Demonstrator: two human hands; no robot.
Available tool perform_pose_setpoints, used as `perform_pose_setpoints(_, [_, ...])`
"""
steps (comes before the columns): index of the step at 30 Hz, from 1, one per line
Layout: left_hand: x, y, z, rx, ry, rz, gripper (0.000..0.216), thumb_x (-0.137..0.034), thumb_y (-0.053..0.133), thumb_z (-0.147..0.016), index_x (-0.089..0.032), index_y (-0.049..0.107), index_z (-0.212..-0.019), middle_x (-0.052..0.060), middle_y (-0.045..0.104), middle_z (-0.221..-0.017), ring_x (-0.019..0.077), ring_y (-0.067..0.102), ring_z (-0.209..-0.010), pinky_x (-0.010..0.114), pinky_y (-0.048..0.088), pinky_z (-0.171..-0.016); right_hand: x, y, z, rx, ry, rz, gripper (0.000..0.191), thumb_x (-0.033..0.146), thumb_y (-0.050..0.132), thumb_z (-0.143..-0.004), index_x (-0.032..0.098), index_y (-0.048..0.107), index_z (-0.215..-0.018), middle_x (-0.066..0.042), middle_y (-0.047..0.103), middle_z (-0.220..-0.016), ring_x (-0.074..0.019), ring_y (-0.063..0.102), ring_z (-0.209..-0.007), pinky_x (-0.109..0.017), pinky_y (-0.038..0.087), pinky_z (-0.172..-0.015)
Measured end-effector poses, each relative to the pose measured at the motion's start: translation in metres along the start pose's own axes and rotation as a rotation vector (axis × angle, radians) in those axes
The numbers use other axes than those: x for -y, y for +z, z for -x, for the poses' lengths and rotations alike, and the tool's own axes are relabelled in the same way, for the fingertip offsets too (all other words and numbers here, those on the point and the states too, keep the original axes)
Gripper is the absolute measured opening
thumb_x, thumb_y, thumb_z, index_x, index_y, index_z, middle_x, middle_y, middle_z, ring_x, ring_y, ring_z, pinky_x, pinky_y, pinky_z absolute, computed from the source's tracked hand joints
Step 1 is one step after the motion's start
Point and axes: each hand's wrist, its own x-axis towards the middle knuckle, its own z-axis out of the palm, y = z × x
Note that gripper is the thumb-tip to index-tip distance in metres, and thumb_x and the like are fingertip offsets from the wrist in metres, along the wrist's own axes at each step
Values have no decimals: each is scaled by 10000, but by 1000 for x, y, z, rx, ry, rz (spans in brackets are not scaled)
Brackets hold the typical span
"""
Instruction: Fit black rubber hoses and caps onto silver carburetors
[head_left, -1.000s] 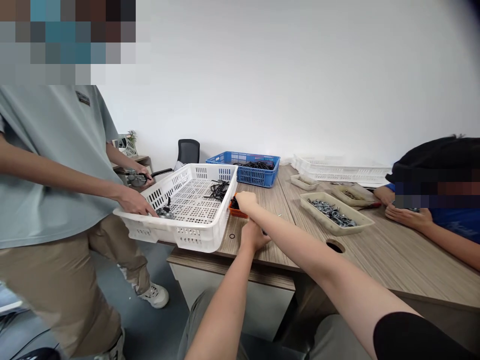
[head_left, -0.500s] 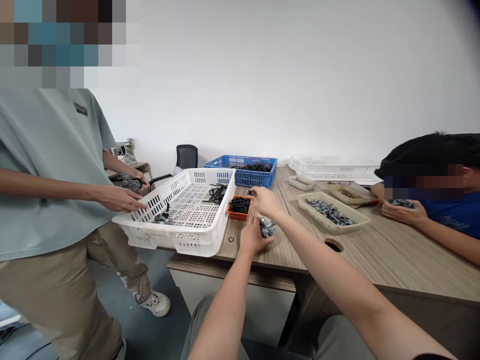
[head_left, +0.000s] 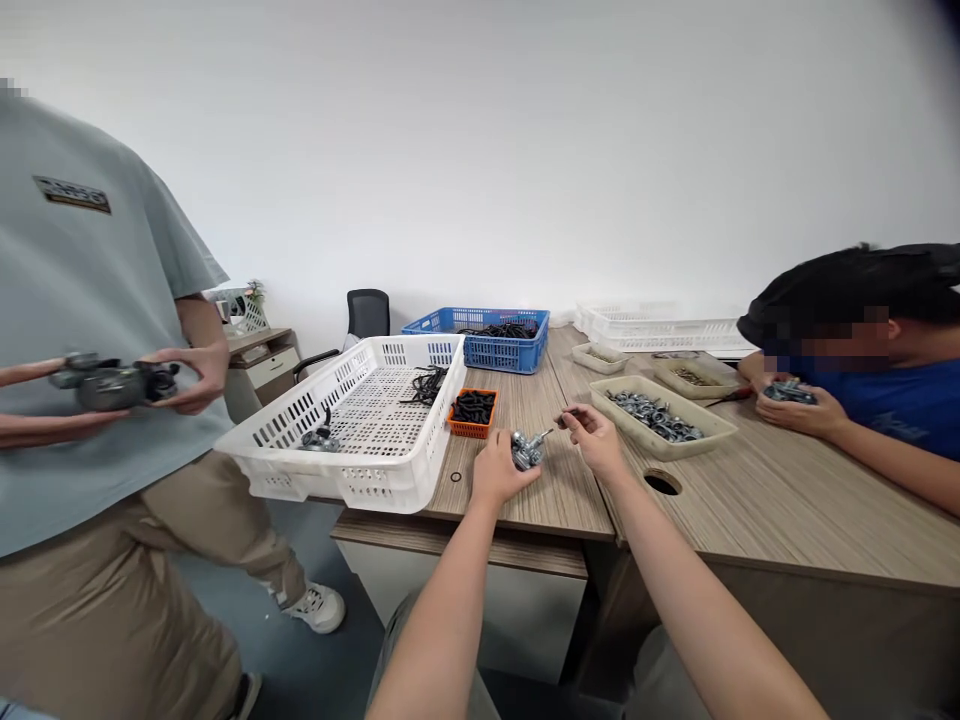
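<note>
- It was an office-like assembly workshop.
- Metal parts (head_left: 660, 415) filled a tray (head_left: 694, 448) on the desk (head_left: 772, 490).
- Behind a white crate (head_left: 390, 485) stood what looked like an office chair (head_left: 368, 313).

Right hand (head_left: 598, 443) now away from orange basket (head_left: 470, 429), right of metal part (head_left: 527, 453)

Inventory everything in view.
table: one, brown, centre, right
white crates: at least two, white, near left, back right
blue crate: one, blue, table back
orange basket: one, orange, beside near white crate
black pieces: many, black, in basket
parts trays: three, cream, table right
ring: one, black, on table
chair: one, black, background
coworkers: two, bluish tops, both sides
metal assembly: one, silver, in left hand
small piece: one, dark, in right hand
left hand: one, bare, table centre
right hand: one, bare, alongside
</note>
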Motion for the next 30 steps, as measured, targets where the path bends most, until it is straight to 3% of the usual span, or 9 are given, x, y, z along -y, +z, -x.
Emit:
perform_pose_setpoints(8, [0, -1, 1, -14, -15, -6, 635, -629, 787, -793, -237, 525, -1219, 79, 651, -1211, 273, 715, -1056, 356, 560, -845, -3, 2, 9, 113, 38, 5, 447, 571, 880, -775, 194, 712, -949, -92, 767, -901, -267, 735, -878, -375, 560, -813])
perform_pose_setpoints(12, [0, 0, 1, -15, -8, -6, 631, -625, 789, -790, -231, 530, -1210, 76, 652, -1182, 282, 712, -1054, 360, 563, -829, -5, 4, 14, 106, 59, -8, 483, 597, 883, -752, 190, 687, -922, -82, 746, -858, -252, 716, -833, -372, 555, -793])
perform_pose_setpoints(18, [1, -1, 1, -7, 16, 5, 609, -614, 780, -804, -235, 520, -1203, 75, 637, -1185, 280, 704, -1076, 361, 568, -835, -5, 1, 15, -8, 79, -30, 539, 641, 855, -765, 176, 678, -970, -83, 728, -832, -208, 656, -736, -334, 517, -689])
perform_pose_setpoints(26, [1, -2, 1, -7, 17, 2, 596, -612, 786, -800, -248, 509, -1182, 69, 636, -1180, 275, 703, -1052, 351, 565, -804, -9, 0, 13, -44, 67, -74, 547, 674, 853, -751, 190, 664, -925, -39, 677, -763, -181, 620, -704, -320, 515, -688])
perform_pose_setpoints(30, [2, -1, 2, -11, 17, 10, 599, -597, 796, -794, -254, 507, -1191, 68, 639, -1187, 274, 703, -1053, 348, 565, -797, -6, 1, 13, -66, 56, -75, 496, 618, 859, -779, 186, 679, -943, -69, 722, -834, -200, 662, -767, -336, 534, -741])
